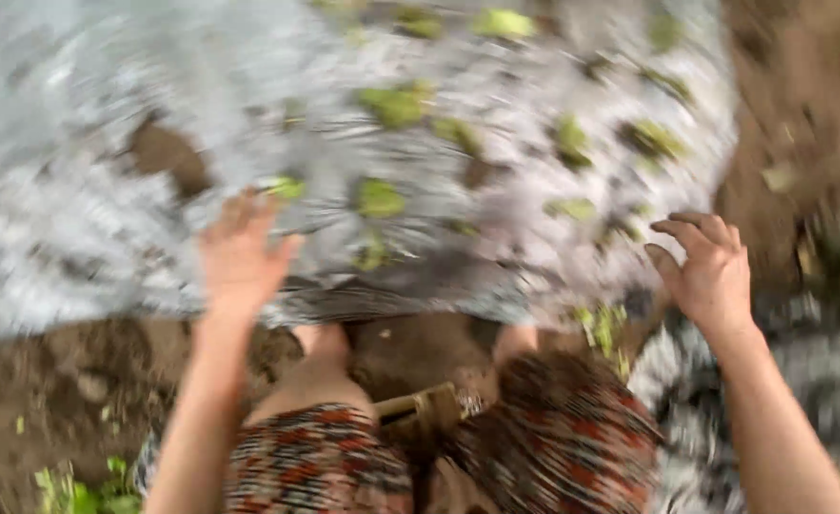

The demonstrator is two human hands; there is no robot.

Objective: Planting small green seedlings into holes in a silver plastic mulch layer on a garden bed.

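Motion blur smears the whole view. I cannot resolve the green scraps (382, 198) on the silvery sheet (77, 190) as leaves or seedlings; the sheet runs off the frame at 9, 12 and 1 o'clock. The left hand (239, 252) is streaked, its fingertips indistinct against the sheet. The right hand (710, 271) is clearer, its forearm cut off at 5 o'clock. The yellowish object (424, 411) between the patterned knees (563, 438) at 6 o'clock is too blurred to identify. Whether either hand touches the sheet, I cannot tell.
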